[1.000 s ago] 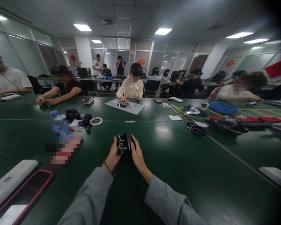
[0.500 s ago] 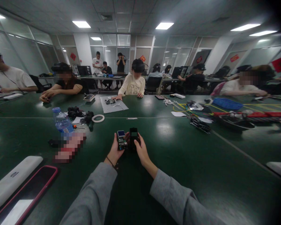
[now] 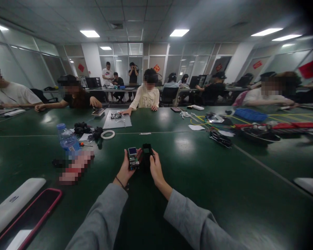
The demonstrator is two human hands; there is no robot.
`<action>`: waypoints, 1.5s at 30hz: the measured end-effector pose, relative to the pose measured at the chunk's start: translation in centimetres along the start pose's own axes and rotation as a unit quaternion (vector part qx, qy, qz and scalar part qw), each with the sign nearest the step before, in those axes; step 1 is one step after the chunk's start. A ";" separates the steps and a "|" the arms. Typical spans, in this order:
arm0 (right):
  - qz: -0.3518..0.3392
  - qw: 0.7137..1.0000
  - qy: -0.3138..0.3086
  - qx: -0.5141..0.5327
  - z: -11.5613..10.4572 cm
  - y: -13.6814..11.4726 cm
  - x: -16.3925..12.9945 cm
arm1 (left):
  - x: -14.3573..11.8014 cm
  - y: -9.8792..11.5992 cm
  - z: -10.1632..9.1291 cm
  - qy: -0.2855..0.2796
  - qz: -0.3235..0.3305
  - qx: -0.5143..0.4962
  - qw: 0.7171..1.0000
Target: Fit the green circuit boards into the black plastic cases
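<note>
In my left hand [image 3: 125, 171] rests a small circuit board [image 3: 134, 158] with a little screen at its top end, gripped along its edges and facing up. Close beside it, my right hand [image 3: 157, 168] holds a black plastic case [image 3: 146, 155] with a rectangular window, thumb on its near side. The board and the case are held side by side above the green table [image 3: 198, 194]. I cannot tell whether the two touch. My left fingertips show behind the board, near the case.
Leftward lie a water bottle [image 3: 68, 139], black cables [image 3: 95, 133], a tape roll [image 3: 107, 134], a white device [image 3: 15, 205] and a red-edged phone [image 3: 28, 220]. Cables [image 3: 219, 138] and a blue basket [image 3: 250, 115] lie to the right. Across the table, a person [image 3: 146, 92] touches a white sheet [image 3: 123, 122].
The camera view has tilted up slightly. The black case is turned a little, its window now showing green. Across the table on the left, a person has spread their hands apart.
</note>
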State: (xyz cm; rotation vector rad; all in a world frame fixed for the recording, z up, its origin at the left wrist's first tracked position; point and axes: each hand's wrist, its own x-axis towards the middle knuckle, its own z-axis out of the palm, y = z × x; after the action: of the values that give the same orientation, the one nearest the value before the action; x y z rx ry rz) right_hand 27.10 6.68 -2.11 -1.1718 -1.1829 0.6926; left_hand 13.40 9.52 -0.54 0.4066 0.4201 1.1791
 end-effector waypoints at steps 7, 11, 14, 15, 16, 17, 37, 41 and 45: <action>-0.010 1.000 -0.019 -0.013 0.1 -0.2 -0.2 | -0.1 0.1 -0.1 -0.001 0.005 -0.001 1.000; -0.011 0.999 -0.023 -0.021 0.1 -0.3 -0.3 | -0.1 0.1 0.0 0.002 0.013 0.004 1.000; -0.027 0.999 -0.018 -0.031 0.2 -0.4 -0.3 | 0.0 0.0 0.0 0.018 0.010 0.007 1.000; -0.032 0.999 -0.015 -0.033 0.2 -0.4 -0.3 | 0.1 0.0 0.1 0.021 0.007 0.009 1.000; -0.034 0.999 -0.013 -0.035 0.2 -0.4 -0.3 | 0.1 0.0 0.1 0.022 0.007 0.012 1.000; -0.034 0.999 -0.012 -0.036 0.2 -0.4 -0.3 | 0.1 -0.1 0.1 0.020 0.007 0.014 1.000; -0.042 0.996 -0.023 -0.077 -0.6 0.4 1.2 | 1.7 -0.1 0.2 0.014 0.007 -0.001 1.000; -0.022 0.993 -0.004 -0.113 -2.1 1.8 3.7 | 2.6 -0.1 0.1 0.002 -0.002 -0.004 1.000; -0.004 0.994 -0.005 -0.111 -2.7 2.7 4.7 | 2.6 -0.1 0.1 0.007 0.010 -0.020 1.000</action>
State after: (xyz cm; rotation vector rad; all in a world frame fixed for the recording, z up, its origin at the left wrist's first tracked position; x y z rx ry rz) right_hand 31.43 10.80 -3.01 -1.3482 -1.2966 0.5713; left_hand 14.40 11.96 -0.80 0.3682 0.4049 1.2084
